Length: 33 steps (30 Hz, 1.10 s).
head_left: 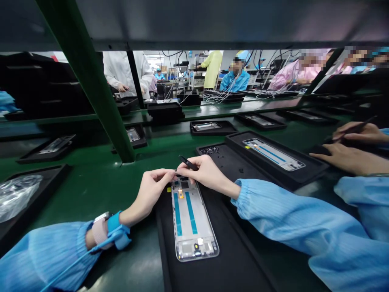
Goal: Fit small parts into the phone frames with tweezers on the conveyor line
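Note:
A silvery phone mid-frame (199, 211) with two blue strips lies in a black tray (243, 259) in front of me. My left hand (153, 188) is closed in a pinch at its far edge, on something too small to make out. In my right hand (208, 170) is a pair of black tweezers (188, 163), gripped with the handle end pointing up and away. The two hands' fingertips meet over the far end of the frame and hide that part. A blue wrist strap (117, 231) with a cord is on my left wrist.
Right of centre, a tray of small black parts (211, 150) adjoins another tray with a phone frame (273, 154). A co-worker's hands (349, 152) are close on the right. A green post (94, 81) rises at left, near a tray with a clear plastic bag (18, 196).

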Available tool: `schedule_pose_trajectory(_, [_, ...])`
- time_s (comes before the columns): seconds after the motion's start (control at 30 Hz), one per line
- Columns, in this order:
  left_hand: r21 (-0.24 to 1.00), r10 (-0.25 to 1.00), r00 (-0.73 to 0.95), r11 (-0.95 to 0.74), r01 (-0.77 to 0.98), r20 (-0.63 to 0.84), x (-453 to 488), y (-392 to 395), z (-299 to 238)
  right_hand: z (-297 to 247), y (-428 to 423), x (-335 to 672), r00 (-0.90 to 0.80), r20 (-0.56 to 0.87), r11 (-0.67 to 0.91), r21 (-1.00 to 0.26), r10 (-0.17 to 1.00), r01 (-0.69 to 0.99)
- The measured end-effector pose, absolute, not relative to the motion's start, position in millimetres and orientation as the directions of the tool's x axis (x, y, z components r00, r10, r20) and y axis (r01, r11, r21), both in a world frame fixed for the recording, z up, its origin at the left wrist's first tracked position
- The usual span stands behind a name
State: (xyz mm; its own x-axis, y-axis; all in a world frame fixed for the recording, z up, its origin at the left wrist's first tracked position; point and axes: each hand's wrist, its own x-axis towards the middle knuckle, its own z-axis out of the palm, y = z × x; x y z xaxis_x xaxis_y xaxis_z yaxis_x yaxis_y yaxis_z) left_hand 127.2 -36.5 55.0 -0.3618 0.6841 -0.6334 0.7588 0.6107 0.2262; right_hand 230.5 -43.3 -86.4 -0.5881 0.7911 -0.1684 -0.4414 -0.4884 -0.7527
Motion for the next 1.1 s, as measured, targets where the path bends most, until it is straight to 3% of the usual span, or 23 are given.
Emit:
schedule_pose_trajectory(0.17, [0.246, 0.695, -0.358, 0.609, 0.754, -0.624, 125.3, -41.9, 53.5, -79.0, -46.3, 230.8, -0.426, -0.114, -0.296, -0.872, 0.898, -0.39])
schedule_pose_trajectory(0.3, [0.262, 0.692, -0.301, 0.583, 0.769, -0.656, 122.2, -41.4, 52.7, -75.1, -47.9, 231.0, -0.369, -0.069, -0.22, -0.895, 0.927, -0.387])
schedule_pose_trajectory(0.4, [0.179, 0.714, -0.228, 0.445, 0.877, -0.662, 114.9, -39.0, 54.1, -78.4, -46.5, 231.8, -0.384, -0.1, -0.25, -0.897, 0.918, -0.365])
schedule_pose_trajectory(0.5, [0.059, 0.731, -0.107, 0.197, 0.979, -0.674, 102.9, -39.9, 57.4, -90.2, -43.7, 230.1, -0.463, -0.132, -0.318, -0.882, 0.876, -0.349])
schedule_pose_trajectory(0.63, [0.022, 0.66, 0.03, -0.021, 1.0, -0.751, 91.8, -48.6, 61.8, -108.1, -43.4, 221.6, -0.596, -0.098, -0.367, -0.862, 0.797, -0.349])
schedule_pose_trajectory(0.8, [0.024, 0.659, 0.055, -0.056, 0.998, -0.75, 96.3, -57.9, 65.6, -109.1, -47.8, 215.5, -0.62, -0.024, -0.356, -0.835, 0.785, -0.419])
schedule_pose_trajectory(1.1, [0.052, 0.673, 0.091, -0.079, 0.996, -0.734, 102.3, -57.9, 67.7, -101.4, -48.4, 221.8, -0.644, -0.136, -0.422, -0.851, 0.753, -0.314])
